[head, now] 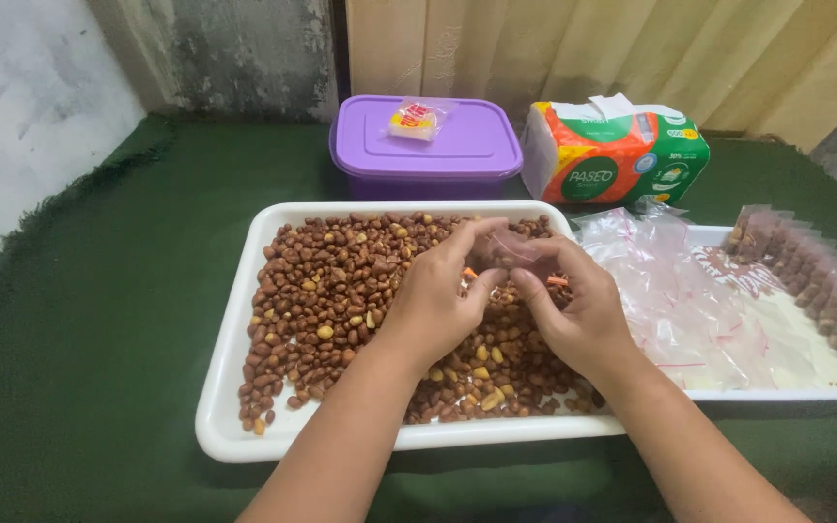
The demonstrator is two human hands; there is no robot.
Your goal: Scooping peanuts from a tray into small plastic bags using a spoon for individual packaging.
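Grip: a small clear plastic bag (508, 250) is pinched between left hand (438, 300) and right hand (578, 315).
Beneath grip: brown roasted peanuts (331, 291) are spread in a white rectangular plastic tray (230, 387).
Right of grip: empty clear plastic bags (690, 300) are heaped.
Beyond grip: a purple lidded plastic box (428, 155) is set.

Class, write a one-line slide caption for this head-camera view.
Both hands, left and right, hold a small clear bag over a white tray of peanuts.
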